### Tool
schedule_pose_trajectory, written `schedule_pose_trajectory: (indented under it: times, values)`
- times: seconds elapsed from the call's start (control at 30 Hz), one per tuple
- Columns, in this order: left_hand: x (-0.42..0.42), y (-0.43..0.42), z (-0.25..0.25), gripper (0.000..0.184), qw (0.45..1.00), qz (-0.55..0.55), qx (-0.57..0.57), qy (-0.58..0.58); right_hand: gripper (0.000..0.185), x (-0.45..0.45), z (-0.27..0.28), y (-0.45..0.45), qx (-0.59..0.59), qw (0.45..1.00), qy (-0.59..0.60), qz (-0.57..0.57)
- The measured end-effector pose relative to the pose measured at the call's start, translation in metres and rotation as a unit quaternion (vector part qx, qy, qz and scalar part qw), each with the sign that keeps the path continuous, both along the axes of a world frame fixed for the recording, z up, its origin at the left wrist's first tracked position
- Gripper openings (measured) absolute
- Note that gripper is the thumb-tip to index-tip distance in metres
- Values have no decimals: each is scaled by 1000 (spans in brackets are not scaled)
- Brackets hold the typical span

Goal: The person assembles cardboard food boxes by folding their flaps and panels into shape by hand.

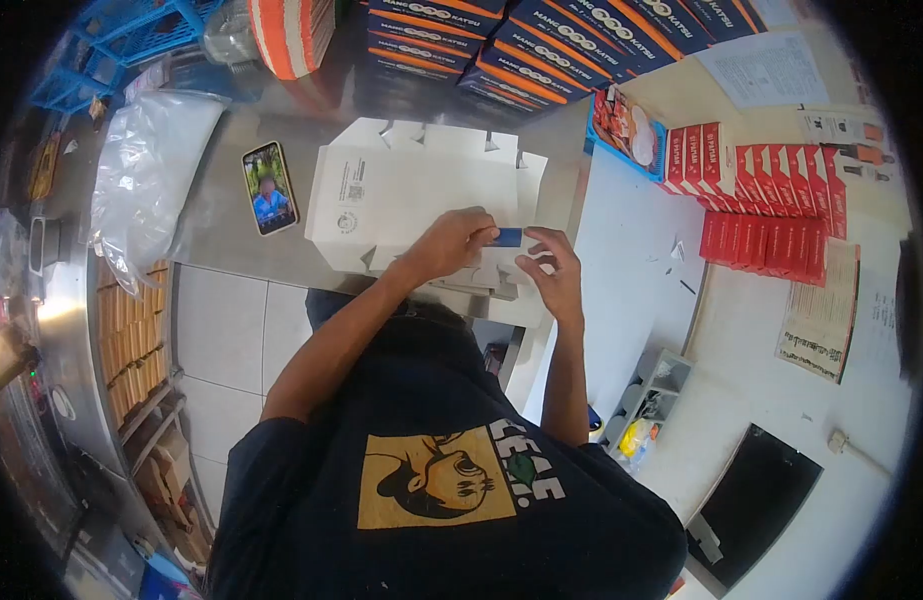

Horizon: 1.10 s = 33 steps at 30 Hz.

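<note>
A flat, unfolded white carton point(421, 185) with cut notches and small printed marks lies on the metal counter in front of me. My left hand point(453, 243) is over its lower right part, fingers closed on a small dark blue flap point(506, 237). That flap seems to belong to the carton, though its joint is hidden by the fingers. At the flap's right end is my right hand point(554, 272), its thumb and forefinger apart and a fingertip close to the blue edge. Whether that fingertip touches it is hard to tell. More folded white board shows beneath both hands.
Left of the carton lies a phone point(270, 188) with a lit screen, then clear plastic bags point(153, 170). Stacked dark blue and orange boxes point(561, 50) stand behind. On the right are a blue tray point(629, 130) and rows of red boxes point(761, 248).
</note>
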<state>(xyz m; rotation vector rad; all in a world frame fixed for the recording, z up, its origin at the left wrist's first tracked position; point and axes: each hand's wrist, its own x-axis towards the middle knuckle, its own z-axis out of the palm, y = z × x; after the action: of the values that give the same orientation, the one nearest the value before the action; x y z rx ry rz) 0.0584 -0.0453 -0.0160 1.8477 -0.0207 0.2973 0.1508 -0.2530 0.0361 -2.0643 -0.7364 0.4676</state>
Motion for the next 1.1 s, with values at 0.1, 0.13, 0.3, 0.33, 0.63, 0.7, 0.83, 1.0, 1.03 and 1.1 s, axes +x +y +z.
schedule_pose_trajectory:
  times: [0.1,0.13,0.3,0.33,0.63,0.7,0.83,1.0,1.03,1.1]
  values:
    - [-1,4,8,20,999,-21,-6,28,23,-3,-18,9,52,998,-21,-9]
    - [-3,6,16,23,998,-41,-15,47,17,-3,-21,10,54,998,-38,-25]
    - [-19,31,14,38,997,-72,12,19,13,-3,-28,9,72,993,13,-92]
    - [-21,38,15,37,994,-97,-6,57,13,-1,-30,7,67,992,33,-106]
    - [-21,42,17,20,995,-66,62,51,11,0,-30,0,49,990,64,-116]
    - [-19,36,17,21,989,-6,140,53,11,2,-23,2,79,995,31,-60]
    - [-19,31,30,21,968,67,237,56,15,-3,15,11,-24,991,-109,68]
    - [-12,35,28,20,973,59,210,73,15,2,-2,4,-18,998,21,53]
    - [-11,40,21,22,988,13,143,54,12,1,-3,6,13,998,63,7]
    - [-17,46,13,23,996,-21,77,42,11,-6,-8,10,45,992,115,-26]
